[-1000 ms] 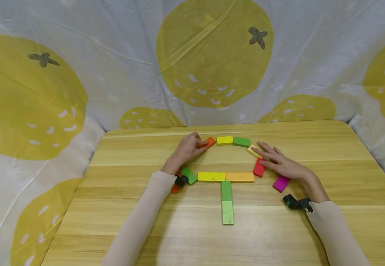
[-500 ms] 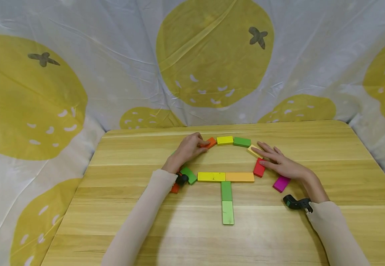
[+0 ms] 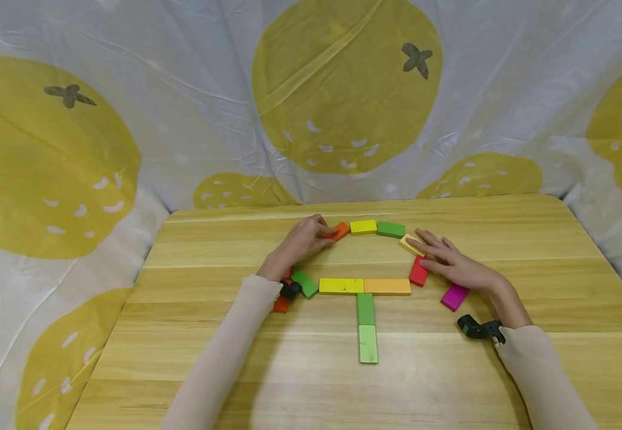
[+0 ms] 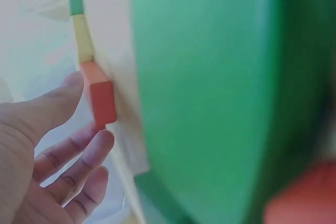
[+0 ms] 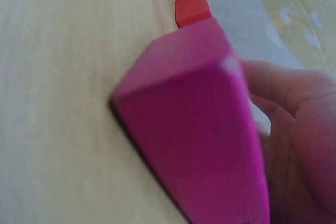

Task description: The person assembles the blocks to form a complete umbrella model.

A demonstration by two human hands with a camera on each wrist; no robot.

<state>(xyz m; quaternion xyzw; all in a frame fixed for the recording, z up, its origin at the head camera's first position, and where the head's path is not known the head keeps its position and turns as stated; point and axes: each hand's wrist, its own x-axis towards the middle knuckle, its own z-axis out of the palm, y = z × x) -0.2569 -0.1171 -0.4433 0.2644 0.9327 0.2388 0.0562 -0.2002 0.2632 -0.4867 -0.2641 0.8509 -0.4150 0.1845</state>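
My left hand (image 3: 302,239) pinches an orange-red block (image 3: 340,230) at the left end of an arc of flat blocks on the table. Thumb and fingers lie on either side of that block (image 4: 101,95) in the left wrist view. Beside it in the arc are a yellow block (image 3: 363,227) and a green block (image 3: 391,229). My right hand (image 3: 463,269) lies with straight, spread fingers touching a cream block (image 3: 410,243) and a red block (image 3: 419,271). Under that hand's near edge is a magenta block (image 3: 454,297), large in the right wrist view.
Inside the arc's base lie a yellow block (image 3: 341,286) and an orange block (image 3: 388,287), end to end. Two green blocks (image 3: 367,343) run down from them. A green block (image 3: 305,283) and red-orange ones sit by the left wrist, partly hidden. A patterned cloth (image 3: 343,89) hangs behind.
The orange-red block has shifted slightly right, towards the yellow one, with my left fingers on it. My left wrist has moved a little left. My right hand has stayed still.
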